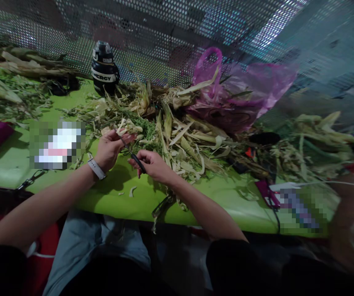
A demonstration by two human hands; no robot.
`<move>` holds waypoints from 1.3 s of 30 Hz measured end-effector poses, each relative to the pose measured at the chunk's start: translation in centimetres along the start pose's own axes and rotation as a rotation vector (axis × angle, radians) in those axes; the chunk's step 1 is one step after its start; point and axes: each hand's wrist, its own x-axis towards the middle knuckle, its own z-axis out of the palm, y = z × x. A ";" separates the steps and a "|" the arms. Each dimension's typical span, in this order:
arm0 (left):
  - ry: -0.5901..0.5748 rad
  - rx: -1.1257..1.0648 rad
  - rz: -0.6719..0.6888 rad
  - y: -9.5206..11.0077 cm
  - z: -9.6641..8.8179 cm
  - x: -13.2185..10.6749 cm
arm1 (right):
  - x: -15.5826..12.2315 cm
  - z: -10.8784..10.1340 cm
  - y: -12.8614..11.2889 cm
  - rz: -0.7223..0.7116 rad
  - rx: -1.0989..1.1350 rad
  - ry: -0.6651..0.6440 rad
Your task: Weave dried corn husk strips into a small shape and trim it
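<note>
My right hand [152, 164] grips black-handled scissors [138, 163], their metal blades pointing up and left toward my left hand [109, 147]. A pale yellowish plant piece [129, 126] is held in the fingers of my left hand, close to the scissor tips. Whether the blades touch the piece I cannot tell. A white watch-like band [95, 167] is around my left wrist. Just beyond both hands spreads a heap of dried husks and stalks [192, 148], with some thin green leaves [144, 130] among them. Small pale scraps [132, 191] lie on the green table below my hands.
A black bottle [103, 74] stands behind the heap, beside a pink plastic bag [226, 98]. Perforated metal mesh [152, 45] rises along the back of the green table [109, 205]. A blurred-out phone-like object [58, 146] lies left, another [300, 209] right. Another person's arm [346, 218] is at right.
</note>
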 end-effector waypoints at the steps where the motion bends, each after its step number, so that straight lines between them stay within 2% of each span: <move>1: 0.006 -0.010 0.000 0.0 0.0 0.0 | 0.0 0.0 0.0 0.004 0.010 -0.003; 6: 0.043 0.008 0.040 0.2 -0.2 0.1 | -0.1 0.1 0.1 0.017 -0.007 -0.062; 13: 0.027 0.012 0.095 0.3 -0.3 0.1 | -0.4 1.0 0.0 0.040 0.056 -0.095; 20: 0.064 0.022 0.075 0.4 0.0 -0.1 | -0.4 1.4 0.9 0.017 0.100 -0.082; 39: 0.075 0.019 0.064 -0.1 0.1 -0.1 | 0.0 1.6 1.0 0.003 0.173 -0.089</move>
